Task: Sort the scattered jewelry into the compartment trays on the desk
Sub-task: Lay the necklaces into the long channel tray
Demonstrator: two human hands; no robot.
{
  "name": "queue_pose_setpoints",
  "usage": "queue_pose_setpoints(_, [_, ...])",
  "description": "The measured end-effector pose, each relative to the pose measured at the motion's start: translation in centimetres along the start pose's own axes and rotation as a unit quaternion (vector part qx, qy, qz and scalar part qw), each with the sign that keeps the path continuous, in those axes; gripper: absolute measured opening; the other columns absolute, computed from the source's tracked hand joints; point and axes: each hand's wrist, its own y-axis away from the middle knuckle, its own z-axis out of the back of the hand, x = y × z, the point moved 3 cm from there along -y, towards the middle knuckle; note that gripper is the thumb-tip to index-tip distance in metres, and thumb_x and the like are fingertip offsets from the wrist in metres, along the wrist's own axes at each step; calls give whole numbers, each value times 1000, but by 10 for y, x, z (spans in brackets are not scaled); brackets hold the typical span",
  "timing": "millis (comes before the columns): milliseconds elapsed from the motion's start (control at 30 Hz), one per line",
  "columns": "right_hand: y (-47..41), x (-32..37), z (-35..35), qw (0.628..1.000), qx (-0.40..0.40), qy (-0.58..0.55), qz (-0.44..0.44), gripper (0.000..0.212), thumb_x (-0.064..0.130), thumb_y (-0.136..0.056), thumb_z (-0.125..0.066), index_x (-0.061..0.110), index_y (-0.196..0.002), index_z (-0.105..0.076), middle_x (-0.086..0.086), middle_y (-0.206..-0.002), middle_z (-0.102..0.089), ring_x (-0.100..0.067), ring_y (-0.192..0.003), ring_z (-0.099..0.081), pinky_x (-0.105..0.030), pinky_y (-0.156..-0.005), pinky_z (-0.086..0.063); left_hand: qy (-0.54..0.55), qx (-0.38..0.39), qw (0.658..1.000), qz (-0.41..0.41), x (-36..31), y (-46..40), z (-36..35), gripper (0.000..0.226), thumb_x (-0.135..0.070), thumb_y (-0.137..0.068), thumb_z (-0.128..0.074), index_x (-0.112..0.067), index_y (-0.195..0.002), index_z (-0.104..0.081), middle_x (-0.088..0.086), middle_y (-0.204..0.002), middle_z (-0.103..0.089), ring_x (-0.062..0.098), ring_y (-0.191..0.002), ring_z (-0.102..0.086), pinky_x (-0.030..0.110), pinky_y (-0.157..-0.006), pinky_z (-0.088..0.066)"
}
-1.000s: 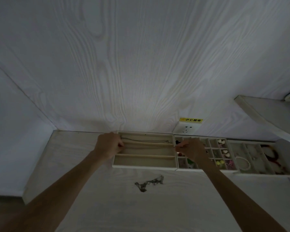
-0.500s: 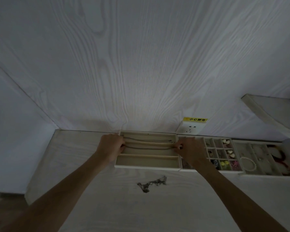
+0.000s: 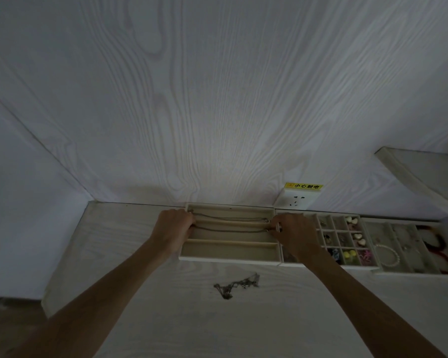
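Lowered into tray, necklace; tangled chain lies nearer.

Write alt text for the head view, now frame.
Left hand and right hand stretch a thin chain along the middle slot of a three-slot tray on a pale desk. Tangled chains lie loose in front.

head view, down over desk
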Motion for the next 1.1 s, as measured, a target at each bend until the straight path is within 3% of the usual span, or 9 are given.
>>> queue_pose_setpoints(133, [1,3,1,999,0,30,14,20,34,-90,-56,29,-101,-72,4,-95,-71,-14,-85,-65,-24,-67,-43,-30,11,999,-16,-1,-1,-1,21,-21,-91,-51,-22,-91,-72,3,-90,-71,23,-83,-66,30,-69,-44])
queue_pose_setpoints(267, [1,5,2,998,-2,57,26,23,35,-93,-52,28,-100,-72,1,-91,-71,-15,-82,-64,-21,-63,-34,-33,14,999,-20,1,-3,-3,19,-20,-89,-53,-22,-94,-72,2,-93,-71,22,-85,-66,30,-71,-46])
queue_pose_setpoints(500, [9,6,11,1000,4,14,20,18,36,-89,-57,27,-93,-73,2,-91,-71,-15,-83,-64,-23,-66,-38,32,-35,999,-8,-3,6,9,15,-23,-86,-61,-18,-91,-75,7,-86,-73,29,-82,-67,32,-70,-46])
queue_pose_setpoints(667, [41,21,12,996,46,-7,80,23,29,-91,-50,21,-85,-71,3,-86,-71,-14,-78,-65,-25,-69,-50,98,-53,994,24,-15,25,25,14,-31,-86,-63,-30,-93,-75,-7,-90,-74,14,-83,-68,25,-73,-49])
queue_pose_setpoints(733, [59,28,7,991,70,-14,117,21,33,-91,-52,25,-88,-72,7,-91,-70,-12,-83,-64,-23,-75,-49,158,-11,987,0,-25,38,29,12,-33,-85,-67,-30,-92,-76,-14,-89,-73,2,-79,-66,17,-72,-46])
queue_pose_setpoints(800, [75,35,1,985,91,-15,143,22,36,-92,-53,29,-101,-71,9,-98,-69,-9,-89,-63,-19,-74,-41,186,83,978,-36,-37,51,24,13,-35,-84,-68,-31,-94,-75,-18,-92,-72,-8,-75,-59,10,-72,-41])
queue_pose_setpoints(900, [90,39,-14,981,118,-16,152,25,36,-93,-51,28,-109,-68,5,-103,-67,-12,-91,-62,-22,-76,-41,190,193,961,-62,-48,67,5,18,-31,-83,-69,-30,-101,-73,-17,-101,-70,-9,-77,-56,12,-74,-41])
queue_pose_setpoints(967, [97,40,-26,982,125,-17,144,26,35,-94,-51,28,-113,-66,3,-107,-65,-15,-95,-61,-27,-79,-44,177,219,958,-61,-53,76,-8,26,-30,-82,-70,-30,-108,-70,-15,-105,-68,-5,-83,-56,16,-76,-39])
queue_pose_setpoints(1100, [101,36,-44,989,95,-46,99,27,32,-89,-58,28,-115,-63,4,-110,-63,-16,-101,-60,-26,-81,-43,162,199,965,-58,-64,83,-22,34,-39,-80,-70,-34,-113,-62,-15,-108,-64,3,-93,-59,23,-81,-45])
